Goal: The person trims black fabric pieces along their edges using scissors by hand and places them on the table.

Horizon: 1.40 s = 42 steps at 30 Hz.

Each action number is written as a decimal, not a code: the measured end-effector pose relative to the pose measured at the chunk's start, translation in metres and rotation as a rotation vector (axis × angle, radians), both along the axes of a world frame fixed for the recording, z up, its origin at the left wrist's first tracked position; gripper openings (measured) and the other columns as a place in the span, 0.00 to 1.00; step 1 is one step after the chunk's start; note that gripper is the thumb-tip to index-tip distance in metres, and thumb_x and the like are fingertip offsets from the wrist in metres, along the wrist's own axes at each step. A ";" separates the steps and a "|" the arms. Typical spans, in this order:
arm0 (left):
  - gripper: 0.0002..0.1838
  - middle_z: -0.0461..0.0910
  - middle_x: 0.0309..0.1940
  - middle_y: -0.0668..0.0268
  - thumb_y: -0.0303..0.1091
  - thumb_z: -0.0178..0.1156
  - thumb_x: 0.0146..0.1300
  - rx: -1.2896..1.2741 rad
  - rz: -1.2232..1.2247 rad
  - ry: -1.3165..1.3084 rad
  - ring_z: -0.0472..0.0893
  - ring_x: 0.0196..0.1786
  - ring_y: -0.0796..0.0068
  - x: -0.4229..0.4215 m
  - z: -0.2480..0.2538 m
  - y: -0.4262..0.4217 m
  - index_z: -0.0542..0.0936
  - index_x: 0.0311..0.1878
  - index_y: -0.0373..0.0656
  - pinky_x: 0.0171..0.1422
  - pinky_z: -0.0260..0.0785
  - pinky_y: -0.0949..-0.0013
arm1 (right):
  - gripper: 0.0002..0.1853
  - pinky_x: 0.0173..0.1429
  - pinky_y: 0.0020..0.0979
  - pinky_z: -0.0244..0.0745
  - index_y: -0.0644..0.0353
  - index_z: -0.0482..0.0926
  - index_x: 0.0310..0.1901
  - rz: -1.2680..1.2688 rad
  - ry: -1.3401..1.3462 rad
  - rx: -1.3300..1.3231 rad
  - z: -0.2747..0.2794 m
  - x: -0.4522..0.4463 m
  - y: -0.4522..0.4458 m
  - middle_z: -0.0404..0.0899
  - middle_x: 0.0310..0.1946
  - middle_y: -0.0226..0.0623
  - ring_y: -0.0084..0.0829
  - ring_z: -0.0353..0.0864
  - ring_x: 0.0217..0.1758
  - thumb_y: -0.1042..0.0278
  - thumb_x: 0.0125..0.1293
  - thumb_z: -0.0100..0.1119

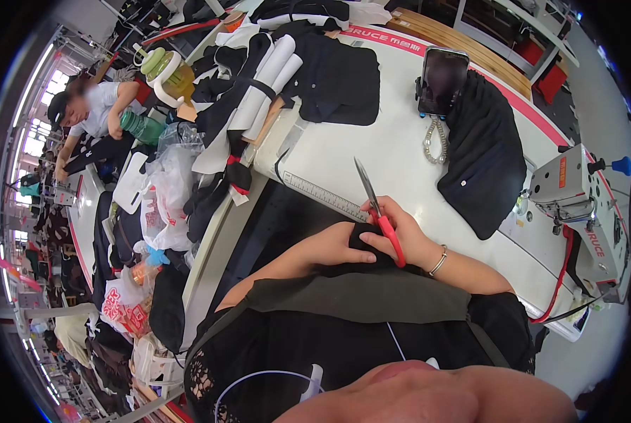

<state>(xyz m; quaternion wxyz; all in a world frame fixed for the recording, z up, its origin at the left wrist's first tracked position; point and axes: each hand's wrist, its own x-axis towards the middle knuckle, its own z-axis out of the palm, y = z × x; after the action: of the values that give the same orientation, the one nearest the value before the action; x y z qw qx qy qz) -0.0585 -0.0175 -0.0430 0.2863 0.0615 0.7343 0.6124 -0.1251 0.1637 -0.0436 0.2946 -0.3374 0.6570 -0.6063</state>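
Note:
My right hand (410, 236) is closed around a pair of scissors (387, 229) with red handles; their blades point up and away from me over the table edge. My left hand (336, 247) grips a piece of black cloth (366, 240) close to my body, and the right thumb and fingers lie against the same cloth. Part of the cloth is hidden behind the hands and blends into my dark clothes. A ruler strip (322, 194) runs along the table's near edge, just beyond my hands.
A sewing machine (573, 187) stands at the right. On the white table (358, 144) lie black fabric pieces (340, 84), a gathered black cloth (484, 155) and a phone (443, 81). Plastic bags (167, 190) and a jug (167, 74) are at the left, where another person (100, 113) works.

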 end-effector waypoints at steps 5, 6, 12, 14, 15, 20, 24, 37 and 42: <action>0.24 0.78 0.44 0.64 0.37 0.66 0.56 0.203 0.062 -0.019 0.75 0.48 0.76 0.001 -0.008 -0.006 0.73 0.52 0.36 0.53 0.67 0.70 | 0.22 0.46 0.20 0.67 0.57 0.66 0.53 -0.023 -0.224 -0.071 0.002 0.000 0.001 0.68 0.36 0.27 0.17 0.68 0.39 0.76 0.57 0.62; 0.22 0.78 0.43 0.65 0.36 0.65 0.57 0.209 0.060 -0.005 0.74 0.47 0.78 0.000 -0.012 -0.008 0.73 0.52 0.36 0.53 0.67 0.71 | 0.22 0.46 0.20 0.67 0.57 0.66 0.53 -0.022 -0.221 -0.072 0.002 0.000 0.001 0.68 0.36 0.27 0.17 0.68 0.39 0.76 0.57 0.62; 0.20 0.77 0.42 0.68 0.35 0.63 0.59 0.230 0.081 0.006 0.73 0.46 0.81 -0.001 -0.009 -0.007 0.73 0.52 0.37 0.52 0.66 0.73 | 0.21 0.48 0.20 0.67 0.59 0.66 0.53 -0.047 -0.249 -0.176 0.001 -0.001 0.001 0.68 0.37 0.27 0.16 0.68 0.41 0.77 0.58 0.60; 0.20 0.77 0.42 0.68 0.35 0.63 0.60 0.212 0.077 0.004 0.73 0.45 0.81 -0.002 -0.011 -0.007 0.73 0.52 0.37 0.52 0.66 0.73 | 0.21 0.54 0.23 0.64 0.61 0.64 0.52 -0.033 -0.309 -0.172 0.001 -0.001 0.001 0.68 0.41 0.33 0.20 0.68 0.46 0.80 0.57 0.57; 0.19 0.77 0.42 0.68 0.36 0.62 0.60 0.221 0.068 -0.005 0.73 0.45 0.81 -0.003 -0.013 -0.006 0.73 0.52 0.37 0.52 0.66 0.73 | 0.21 0.54 0.23 0.64 0.61 0.64 0.52 -0.030 -0.306 -0.172 0.002 -0.002 0.001 0.68 0.41 0.33 0.20 0.68 0.46 0.80 0.57 0.57; 0.19 0.77 0.42 0.69 0.35 0.62 0.61 0.225 0.077 -0.011 0.73 0.45 0.81 -0.006 -0.017 -0.003 0.73 0.52 0.38 0.52 0.66 0.73 | 0.20 0.50 0.21 0.66 0.59 0.66 0.53 -0.059 -0.274 -0.168 -0.003 -0.004 0.001 0.68 0.38 0.28 0.17 0.68 0.43 0.77 0.58 0.58; 0.18 0.77 0.44 0.69 0.34 0.61 0.61 0.250 0.059 -0.059 0.73 0.47 0.82 -0.010 -0.023 -0.005 0.72 0.53 0.37 0.53 0.66 0.73 | 0.21 0.50 0.21 0.66 0.58 0.66 0.53 -0.061 -0.258 -0.157 0.000 -0.005 0.002 0.67 0.38 0.28 0.17 0.68 0.43 0.77 0.58 0.58; 0.17 0.77 0.45 0.67 0.32 0.59 0.62 0.243 0.027 -0.102 0.72 0.50 0.81 -0.021 -0.009 -0.004 0.73 0.52 0.36 0.55 0.65 0.71 | 0.20 0.51 0.22 0.65 0.61 0.65 0.53 -0.075 -0.332 -0.127 0.006 -0.010 0.003 0.69 0.39 0.30 0.19 0.69 0.44 0.76 0.59 0.57; 0.17 0.77 0.45 0.67 0.32 0.59 0.62 0.256 0.020 -0.132 0.73 0.50 0.80 -0.024 -0.012 -0.004 0.73 0.52 0.36 0.56 0.65 0.71 | 0.20 0.51 0.22 0.65 0.61 0.65 0.53 -0.086 -0.294 -0.125 0.009 -0.011 0.003 0.69 0.39 0.31 0.19 0.69 0.44 0.77 0.59 0.57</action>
<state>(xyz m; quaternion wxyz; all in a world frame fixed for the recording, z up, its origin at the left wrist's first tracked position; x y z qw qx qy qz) -0.0826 -0.0215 -0.0550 0.3179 0.0496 0.6303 0.7065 -0.1364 0.1672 -0.0350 0.3399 -0.2343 0.5817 -0.7009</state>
